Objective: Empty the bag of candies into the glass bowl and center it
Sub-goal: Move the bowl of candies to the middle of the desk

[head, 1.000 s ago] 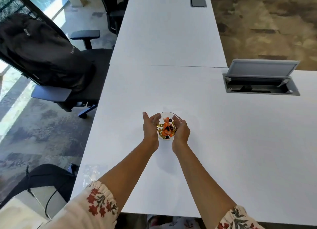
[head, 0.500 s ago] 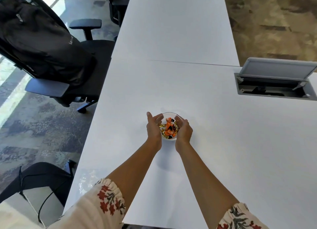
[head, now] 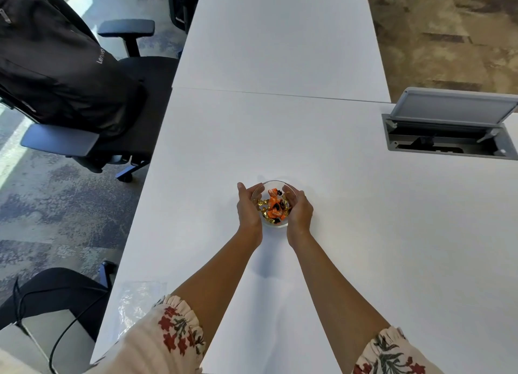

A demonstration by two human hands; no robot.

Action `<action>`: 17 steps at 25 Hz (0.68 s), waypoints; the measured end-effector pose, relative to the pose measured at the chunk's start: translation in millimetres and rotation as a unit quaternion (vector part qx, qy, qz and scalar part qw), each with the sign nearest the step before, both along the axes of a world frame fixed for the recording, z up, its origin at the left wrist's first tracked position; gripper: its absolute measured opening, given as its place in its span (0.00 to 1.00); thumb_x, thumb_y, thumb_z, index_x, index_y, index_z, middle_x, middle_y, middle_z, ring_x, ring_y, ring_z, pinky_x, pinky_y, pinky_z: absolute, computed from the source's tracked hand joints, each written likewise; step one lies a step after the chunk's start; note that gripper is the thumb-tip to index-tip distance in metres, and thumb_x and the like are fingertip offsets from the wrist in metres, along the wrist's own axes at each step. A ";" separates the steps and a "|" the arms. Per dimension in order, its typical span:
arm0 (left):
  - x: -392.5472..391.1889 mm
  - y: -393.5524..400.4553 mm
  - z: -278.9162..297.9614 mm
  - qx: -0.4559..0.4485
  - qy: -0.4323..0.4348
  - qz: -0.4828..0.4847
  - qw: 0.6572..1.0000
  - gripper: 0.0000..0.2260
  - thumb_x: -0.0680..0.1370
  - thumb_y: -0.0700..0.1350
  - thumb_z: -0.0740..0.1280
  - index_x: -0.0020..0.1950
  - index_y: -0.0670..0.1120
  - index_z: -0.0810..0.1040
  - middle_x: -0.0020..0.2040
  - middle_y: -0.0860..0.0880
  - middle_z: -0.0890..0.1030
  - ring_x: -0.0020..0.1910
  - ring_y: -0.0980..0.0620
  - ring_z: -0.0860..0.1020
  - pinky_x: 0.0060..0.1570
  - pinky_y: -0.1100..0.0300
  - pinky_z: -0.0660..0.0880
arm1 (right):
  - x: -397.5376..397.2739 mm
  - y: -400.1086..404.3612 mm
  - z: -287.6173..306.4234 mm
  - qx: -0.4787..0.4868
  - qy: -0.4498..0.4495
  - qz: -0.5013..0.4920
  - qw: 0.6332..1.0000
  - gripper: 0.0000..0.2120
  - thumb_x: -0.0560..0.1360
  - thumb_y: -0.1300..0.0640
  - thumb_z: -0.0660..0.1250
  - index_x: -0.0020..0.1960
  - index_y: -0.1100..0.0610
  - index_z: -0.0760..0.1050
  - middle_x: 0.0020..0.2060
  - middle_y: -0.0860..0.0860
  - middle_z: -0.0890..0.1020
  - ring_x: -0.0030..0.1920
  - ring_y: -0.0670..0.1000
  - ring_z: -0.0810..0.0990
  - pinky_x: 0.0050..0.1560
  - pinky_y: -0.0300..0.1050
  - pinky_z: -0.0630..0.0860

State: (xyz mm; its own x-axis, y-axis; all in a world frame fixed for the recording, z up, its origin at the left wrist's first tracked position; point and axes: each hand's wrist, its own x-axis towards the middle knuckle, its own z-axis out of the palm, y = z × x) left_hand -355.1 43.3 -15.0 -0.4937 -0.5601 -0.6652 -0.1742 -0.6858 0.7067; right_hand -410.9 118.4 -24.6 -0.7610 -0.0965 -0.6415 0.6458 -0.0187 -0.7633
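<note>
From the head camera, I see my left hand (head: 248,209) and my right hand (head: 299,211) cupping the glass bowl (head: 276,224) from either side, fingers (head: 288,192) curled against its wall and grasping it. The bowl rests on the white surface (head: 364,219), holding orange and gold wrapped candies (head: 273,205); their print is too small to read. The empty clear bag (head: 134,303) lies flat near the surface's left edge, beside my left sleeve (head: 168,337). On the office chair (head: 140,116) leans a black backpack (head: 56,71) marked "Lenovo".
</note>
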 end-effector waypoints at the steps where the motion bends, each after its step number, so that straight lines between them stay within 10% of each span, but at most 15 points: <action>1: -1.2 -0.8 -0.4 -0.002 0.001 0.000 1.000 0.28 0.86 0.60 0.46 0.63 0.45 0.79 0.63 0.47 0.82 0.56 0.54 0.80 0.48 0.62 0.73 | -2.0 -0.8 -0.7 -0.001 0.002 0.001 1.000 0.22 0.83 0.52 0.52 0.58 0.55 0.84 0.56 0.50 0.86 0.58 0.51 0.82 0.54 0.46 0.80; 17: -2.6 -7.8 -2.0 -0.028 -0.008 -0.043 0.999 0.27 0.84 0.63 0.48 0.61 0.50 0.81 0.65 0.49 0.82 0.67 0.46 0.77 0.69 0.48 0.71 | -8.2 4.6 -8.0 -0.004 0.035 0.037 0.999 0.22 0.85 0.51 0.49 0.61 0.54 0.81 0.59 0.50 0.84 0.63 0.51 0.79 0.54 0.42 0.76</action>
